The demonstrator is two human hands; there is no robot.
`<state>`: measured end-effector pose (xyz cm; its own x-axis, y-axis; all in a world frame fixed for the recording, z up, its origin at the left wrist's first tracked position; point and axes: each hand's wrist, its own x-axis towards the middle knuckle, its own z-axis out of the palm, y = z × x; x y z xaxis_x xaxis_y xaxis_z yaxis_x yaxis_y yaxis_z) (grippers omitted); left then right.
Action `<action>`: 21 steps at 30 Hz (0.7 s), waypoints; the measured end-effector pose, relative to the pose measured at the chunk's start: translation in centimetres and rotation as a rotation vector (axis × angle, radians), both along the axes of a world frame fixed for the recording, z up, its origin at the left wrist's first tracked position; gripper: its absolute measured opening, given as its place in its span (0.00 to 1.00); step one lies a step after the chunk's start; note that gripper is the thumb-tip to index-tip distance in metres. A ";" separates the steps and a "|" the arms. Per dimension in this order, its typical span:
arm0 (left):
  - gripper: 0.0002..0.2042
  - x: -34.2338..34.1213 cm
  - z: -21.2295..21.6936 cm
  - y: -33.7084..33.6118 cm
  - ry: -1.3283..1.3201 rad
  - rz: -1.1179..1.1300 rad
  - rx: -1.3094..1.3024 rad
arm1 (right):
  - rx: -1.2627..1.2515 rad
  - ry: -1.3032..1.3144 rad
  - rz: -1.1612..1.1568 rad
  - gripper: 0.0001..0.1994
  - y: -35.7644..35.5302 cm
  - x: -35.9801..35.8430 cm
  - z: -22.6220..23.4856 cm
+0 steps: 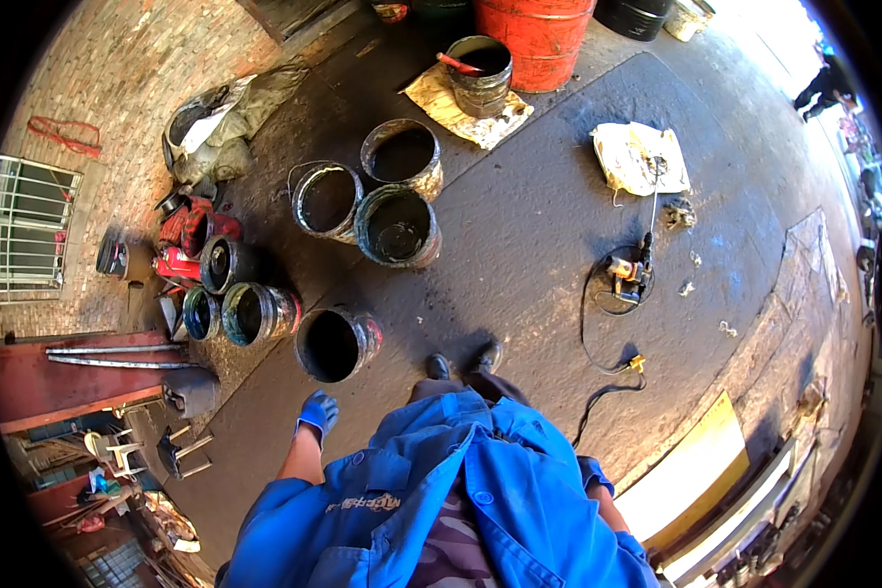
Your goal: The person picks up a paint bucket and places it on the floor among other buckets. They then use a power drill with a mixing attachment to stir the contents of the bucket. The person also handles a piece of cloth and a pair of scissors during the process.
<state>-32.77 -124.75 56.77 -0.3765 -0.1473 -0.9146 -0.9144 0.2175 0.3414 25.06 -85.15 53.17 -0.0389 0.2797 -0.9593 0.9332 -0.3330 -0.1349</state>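
I stand on dark, oil-stained ground in a blue work jacket. My left hand (317, 413), in a blue glove, hangs at my side with fingers loosely curled and holds nothing. It is nearest to a dirty open bucket (335, 342) just ahead of it. My right hand is hidden behind my jacket; only the forearm shows at the lower right. My two black shoes (461, 362) point toward the buckets.
Several grimy paint buckets (397, 225) cluster ahead and to the left. A red drum (536, 39) stands at the back. An angle grinder (625, 274) with its cable lies to the right, past it a white sack (640, 157). A brick wall runs along the left.
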 end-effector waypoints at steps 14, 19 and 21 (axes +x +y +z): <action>0.07 1.4 -0.5 5.9 -0.048 0.087 0.028 | -0.083 -0.069 -0.406 0.10 19.3 -7.7 -9.4; 0.03 -0.2 -1.6 8.5 -0.030 0.161 -0.009 | -0.107 0.033 -0.465 0.21 28.4 -13.7 -10.9; 0.05 -0.6 -2.4 12.6 -0.064 0.184 -0.103 | -0.068 0.123 -0.517 0.22 32.5 -14.8 -11.6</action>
